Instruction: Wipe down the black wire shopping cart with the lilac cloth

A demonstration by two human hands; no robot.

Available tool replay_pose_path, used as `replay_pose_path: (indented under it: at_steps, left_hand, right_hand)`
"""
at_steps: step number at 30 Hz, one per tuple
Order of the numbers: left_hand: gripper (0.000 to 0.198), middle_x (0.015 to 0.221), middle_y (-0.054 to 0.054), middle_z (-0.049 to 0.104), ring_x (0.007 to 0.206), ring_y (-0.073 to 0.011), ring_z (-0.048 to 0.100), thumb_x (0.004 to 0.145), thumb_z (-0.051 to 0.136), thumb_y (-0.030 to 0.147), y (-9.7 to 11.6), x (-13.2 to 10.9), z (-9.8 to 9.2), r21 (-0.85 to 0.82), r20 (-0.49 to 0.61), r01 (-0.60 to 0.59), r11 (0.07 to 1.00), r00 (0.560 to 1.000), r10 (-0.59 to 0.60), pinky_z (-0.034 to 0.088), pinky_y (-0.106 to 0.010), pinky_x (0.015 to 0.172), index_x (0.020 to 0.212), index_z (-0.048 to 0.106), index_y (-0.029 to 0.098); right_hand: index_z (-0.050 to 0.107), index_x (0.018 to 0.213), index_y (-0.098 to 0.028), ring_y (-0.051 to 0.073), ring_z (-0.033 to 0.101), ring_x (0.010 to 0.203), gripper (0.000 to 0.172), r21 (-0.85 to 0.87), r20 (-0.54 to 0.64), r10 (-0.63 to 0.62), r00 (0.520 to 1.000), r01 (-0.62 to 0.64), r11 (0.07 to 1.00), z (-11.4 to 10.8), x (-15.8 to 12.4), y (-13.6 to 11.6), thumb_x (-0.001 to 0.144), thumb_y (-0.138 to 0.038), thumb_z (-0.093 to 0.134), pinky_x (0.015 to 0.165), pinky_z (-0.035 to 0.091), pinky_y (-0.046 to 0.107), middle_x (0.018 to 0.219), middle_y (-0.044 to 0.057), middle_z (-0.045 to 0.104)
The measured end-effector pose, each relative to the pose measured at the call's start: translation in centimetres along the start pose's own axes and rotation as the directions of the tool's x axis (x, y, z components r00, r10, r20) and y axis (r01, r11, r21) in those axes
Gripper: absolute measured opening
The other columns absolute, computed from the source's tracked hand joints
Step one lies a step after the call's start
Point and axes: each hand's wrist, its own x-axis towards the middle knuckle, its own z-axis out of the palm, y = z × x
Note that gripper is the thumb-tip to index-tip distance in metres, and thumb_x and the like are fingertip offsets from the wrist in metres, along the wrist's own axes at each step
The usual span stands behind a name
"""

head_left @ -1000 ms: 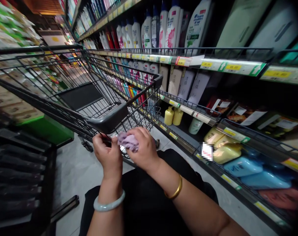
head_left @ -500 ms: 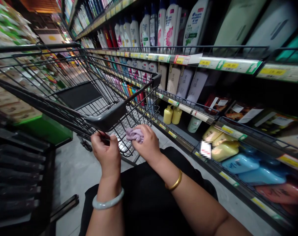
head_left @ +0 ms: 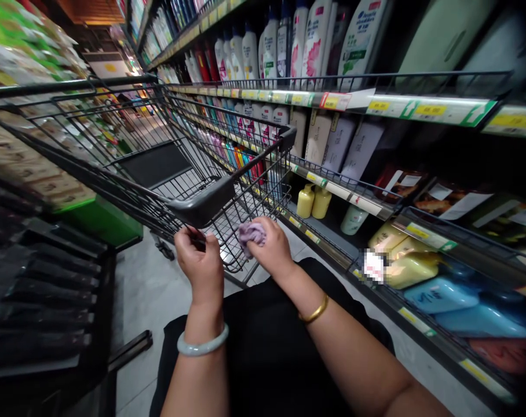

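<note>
My right hand (head_left: 271, 246) is closed around a crumpled pale purple cloth (head_left: 251, 234), which bulges out past the fingertips. To its left, my left hand (head_left: 200, 258) is curled with the thumb up; a dark sliver shows between the fingers, too hidden to name. Both hands are just in front of a black wire shopping cart (head_left: 204, 202), near its dark plastic corner. The cart's basket shows bare wire mesh and a dark flat panel (head_left: 154, 164).
Shelves with price labels (head_left: 428, 109) run along the right, holding shampoo bottles (head_left: 315, 43), yellow pump bottles (head_left: 306, 201) and blue bottles (head_left: 441, 294). On the left are stacked packages (head_left: 50, 174), a green box (head_left: 102, 223) and a dark rack (head_left: 50, 289).
The whole view has shifted slightly, so cart, shelves and hands sit further right. My right hand still grips the cloth, which looks turned a little; my left hand stays curled.
</note>
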Motion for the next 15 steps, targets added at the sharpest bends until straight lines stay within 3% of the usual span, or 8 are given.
replay_pose_path:
  at_steps: [2, 7, 10, 12, 15]
  left_hand:
    - [0.036, 0.087, 0.002, 0.052, 0.08, -0.015, 0.051, 0.079, 0.067, 0.045, 0.1, 0.0, 0.1, 0.005, 0.003, 0.001, 1.0, 1.0, -0.001, 0.044, -0.03, 0.078, 0.099, 0.052, 0.02]
    - [0.035, 0.088, 0.002, 0.052, 0.081, -0.0147, 0.051, 0.078, 0.066, 0.044, 0.1, 0.0, -0.1, 0.0, 0.001, 0.014, 1.0, 1.0, -0.014, 0.045, -0.03, 0.08, 0.099, 0.05, 0.021]
    - [0.034, 0.089, 0.002, 0.053, 0.081, -0.0138, 0.052, 0.076, 0.066, 0.039, 0.3, 0.1, -0.4, -0.026, -0.004, 0.033, 0.999, 0.999, -0.033, 0.046, -0.028, 0.078, 0.1, 0.051, 0.021]
    - [0.034, 0.09, 0.002, 0.054, 0.081, -0.0131, 0.052, 0.075, 0.066, 0.037, 0.3, 0.1, -0.6, -0.047, -0.013, 0.045, 0.998, 0.999, -0.046, 0.045, -0.028, 0.078, 0.101, 0.052, 0.02]
    - [0.032, 0.09, 0.002, 0.054, 0.08, -0.0126, 0.052, 0.075, 0.065, 0.034, 0.3, 0.2, -0.9, -0.073, -0.046, 0.052, 0.996, 0.997, -0.056, 0.045, -0.027, 0.076, 0.101, 0.052, 0.019]
  right_hand:
    - [0.065, 0.107, -0.024, 0.025, 0.066, 0.101, 0.03, -0.008, -0.049, 0.059, 0.997, -0.059, 0.998, 0.2, -0.1, 0.1, 0.077, -0.02, 0.069, 0.093, 0.055, 0.038, 0.106, 0.006, 0.072]
    - [0.066, 0.109, -0.024, 0.025, 0.064, 0.103, 0.033, 0.028, 0.073, -0.206, 0.976, 0.205, 0.978, 0.4, -0.5, -1.1, 0.077, -0.021, 0.069, 0.095, 0.055, 0.038, 0.106, 0.006, 0.071]
    - [0.065, 0.105, -0.024, 0.024, 0.064, 0.099, 0.03, 0.051, -0.024, -0.03, 0.999, 0.032, 0.998, -0.1, 0.4, 0.5, 0.076, -0.018, 0.068, 0.091, 0.055, 0.037, 0.105, 0.005, 0.071]
    - [0.064, 0.103, -0.023, 0.024, 0.065, 0.099, 0.03, 0.059, -0.146, 0.118, 0.982, -0.11, 0.992, -0.4, 1.0, 1.5, 0.074, -0.016, 0.066, 0.091, 0.055, 0.038, 0.104, 0.006, 0.07]
    - [0.064, 0.104, -0.023, 0.025, 0.064, 0.101, 0.029, 0.043, -0.202, 0.084, 0.976, -0.077, 0.996, -0.3, 0.8, 1.0, 0.075, -0.015, 0.065, 0.093, 0.054, 0.039, 0.105, 0.007, 0.07]
